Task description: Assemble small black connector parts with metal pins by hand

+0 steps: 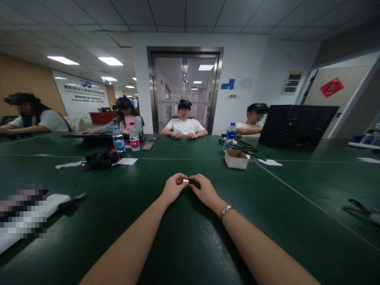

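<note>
Just above the green table (184,233), in the middle of the view, my two hands meet around a small black stick-like object with a shiny silver end (185,181). My left hand (173,187) pinches the silver end between thumb and fingers. On the other side, my right hand (204,190) is closed around the black part. The fingers cover much of the object, and its exact kind cannot be made out. A silver bracelet (226,211) circles my right wrist.
Ahead to the right stands an open cardboard box (236,161) near a blue-capped water bottle (229,136). Two more bottles, one blue-capped (119,140), one red-capped (134,138), stand left by a dark tangled pile (101,159). Several people sit around; a large black monitor (298,126) is right.
</note>
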A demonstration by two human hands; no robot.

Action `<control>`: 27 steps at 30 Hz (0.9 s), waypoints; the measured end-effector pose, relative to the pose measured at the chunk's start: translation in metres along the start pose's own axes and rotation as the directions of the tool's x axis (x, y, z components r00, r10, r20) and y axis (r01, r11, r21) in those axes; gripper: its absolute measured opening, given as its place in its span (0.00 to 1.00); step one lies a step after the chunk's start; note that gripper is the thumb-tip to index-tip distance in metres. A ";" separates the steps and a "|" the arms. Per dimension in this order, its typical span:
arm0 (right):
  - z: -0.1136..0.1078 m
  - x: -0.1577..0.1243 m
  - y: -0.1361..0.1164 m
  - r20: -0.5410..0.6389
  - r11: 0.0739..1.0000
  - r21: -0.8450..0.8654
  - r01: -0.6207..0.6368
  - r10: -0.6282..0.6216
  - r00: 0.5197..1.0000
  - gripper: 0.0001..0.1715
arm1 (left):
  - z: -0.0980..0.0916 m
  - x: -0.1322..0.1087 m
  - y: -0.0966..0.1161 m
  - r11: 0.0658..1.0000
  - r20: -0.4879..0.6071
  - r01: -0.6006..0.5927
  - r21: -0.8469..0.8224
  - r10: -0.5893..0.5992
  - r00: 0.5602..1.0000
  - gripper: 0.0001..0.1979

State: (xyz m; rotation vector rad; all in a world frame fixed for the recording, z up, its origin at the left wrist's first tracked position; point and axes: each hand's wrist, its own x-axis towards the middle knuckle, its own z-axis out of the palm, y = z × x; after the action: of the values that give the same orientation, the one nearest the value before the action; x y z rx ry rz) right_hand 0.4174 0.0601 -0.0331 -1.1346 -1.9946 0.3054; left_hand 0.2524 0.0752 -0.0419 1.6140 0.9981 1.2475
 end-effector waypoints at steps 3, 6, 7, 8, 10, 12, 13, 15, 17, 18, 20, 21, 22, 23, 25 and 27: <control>0.001 0.001 0.001 -0.014 1.000 0.017 -0.016 0.017 1.000 0.12 | 0.001 -0.001 0.003 1.000 -0.001 0.012 -0.020 -0.012 1.000 0.07; 0.003 0.001 0.002 -0.028 0.999 0.033 -0.026 0.026 0.999 0.13 | 0.001 -0.001 0.004 0.999 -0.008 0.014 -0.033 -0.015 1.000 0.08; 0.003 0.001 0.002 -0.035 0.998 0.045 -0.035 0.037 0.999 0.13 | 0.000 0.000 0.004 0.999 -0.012 0.013 -0.033 -0.014 1.000 0.08; 0.004 0.001 0.003 -0.043 0.997 0.061 -0.047 0.050 0.998 0.14 | 0.000 0.000 0.003 1.000 -0.017 0.012 -0.029 -0.012 1.000 0.08; 0.005 0.002 0.005 -0.059 0.993 0.095 -0.065 0.071 0.996 0.16 | 0.000 0.001 0.001 1.000 -0.030 0.007 -0.024 -0.008 1.000 0.08; 0.005 0.002 0.007 -0.069 0.990 0.123 -0.062 0.071 0.995 0.17 | -0.001 0.002 -0.001 0.999 -0.044 0.001 -0.033 -0.002 0.999 0.08; 0.006 0.002 0.008 -0.070 0.989 0.137 -0.062 0.072 0.995 0.17 | -0.001 0.003 -0.002 0.999 -0.045 -0.002 -0.045 0.000 0.999 0.08; 0.006 0.002 0.009 -0.057 0.982 0.170 -0.082 0.093 0.994 0.16 | -0.002 0.003 -0.002 0.997 -0.041 0.000 -0.075 -0.003 0.999 0.09; 0.007 0.002 0.010 -0.039 0.972 0.204 -0.116 0.126 0.991 0.14 | -0.002 0.003 -0.001 0.995 -0.028 0.012 -0.099 -0.014 0.999 0.10; 0.007 0.002 0.011 -0.030 0.968 0.217 -0.129 0.139 0.990 0.14 | -0.002 0.003 0.000 0.995 -0.024 0.014 -0.100 -0.016 1.000 0.11; 0.008 0.003 0.012 -0.018 0.962 0.231 -0.143 0.152 0.988 0.14 | -0.001 0.003 0.002 0.996 -0.038 0.012 -0.089 -0.015 0.999 0.11; 0.009 0.003 0.013 -0.015 0.961 0.233 -0.147 0.155 0.988 0.13 | -0.001 0.003 0.002 0.996 -0.054 0.012 -0.083 -0.017 0.998 0.13; 0.009 0.003 0.014 -0.014 0.961 0.233 -0.149 0.156 0.988 0.13 | 0.000 0.003 0.002 0.997 -0.073 0.020 -0.079 -0.026 0.997 0.15; 0.010 0.003 0.015 -0.014 0.962 0.231 -0.148 0.155 0.988 0.13 | 0.000 0.003 0.001 0.996 -0.091 0.037 -0.078 -0.044 0.995 0.17; 0.010 0.003 0.015 -0.018 0.964 0.222 -0.143 0.150 0.988 0.13 | 0.001 0.003 -0.002 0.994 -0.106 0.090 -0.063 -0.096 0.990 0.20; 0.010 0.002 0.015 -0.019 0.968 0.209 -0.137 0.144 0.989 0.14 | 0.001 0.003 -0.004 0.992 -0.091 0.128 -0.005 -0.128 0.988 0.18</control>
State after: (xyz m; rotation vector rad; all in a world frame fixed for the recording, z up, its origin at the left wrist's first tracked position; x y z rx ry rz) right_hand 0.4187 0.0724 -0.0465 -1.1400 -1.8092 0.5513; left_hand 0.2538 0.0793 -0.0450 1.4796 1.1413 1.2420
